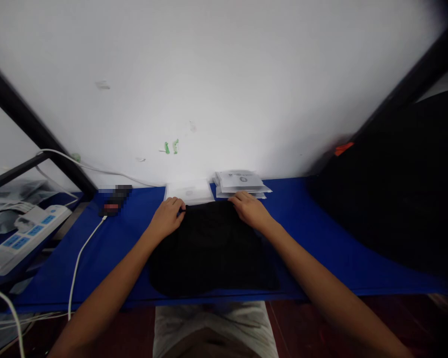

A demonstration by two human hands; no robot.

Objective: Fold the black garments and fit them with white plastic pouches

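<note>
A piece of black cloth (212, 248) lies spread on the blue table (302, 223) in front of me. At its far left corner, my left hand (168, 217) pinches the edge with curled fingers. My right hand (250, 210) grips the far right corner, fingers bent over the edge. Just beyond the cloth sits a flat white packet (189, 191). To the right of that packet is a small stack of white packets (242, 180) with a printed mark, close to my right fingertips.
A large black heap (395, 199) fills the right side. On the left are a white power strip (30, 236), a blurred dark device (115, 200) and a white cable (80, 253). A white wall (224, 89) rises behind the table, with dark frame bars at both sides.
</note>
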